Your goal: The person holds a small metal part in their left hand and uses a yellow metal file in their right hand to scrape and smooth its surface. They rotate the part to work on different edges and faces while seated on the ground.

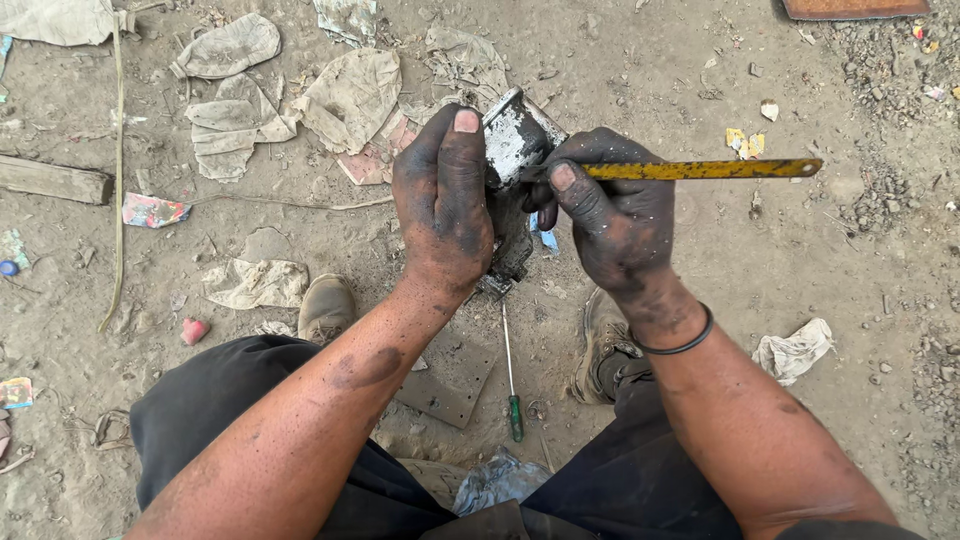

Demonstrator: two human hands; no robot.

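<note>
My left hand (443,205), black with grease, grips a grimy grey metal part (512,145) and holds it up in front of me. My right hand (612,215) holds a thin yellow blade (710,169) that sticks out to the right. The blade's near end rests against the metal part. The lower part of the metal piece is hidden behind my left hand.
A green-handled screwdriver (511,375) and a flat metal plate (450,380) lie on the dirt between my shoes (326,306). Dirty rags (345,95) and scraps are scattered at the top left, a wooden block (55,180) at the left, a white rag (795,350) at the right.
</note>
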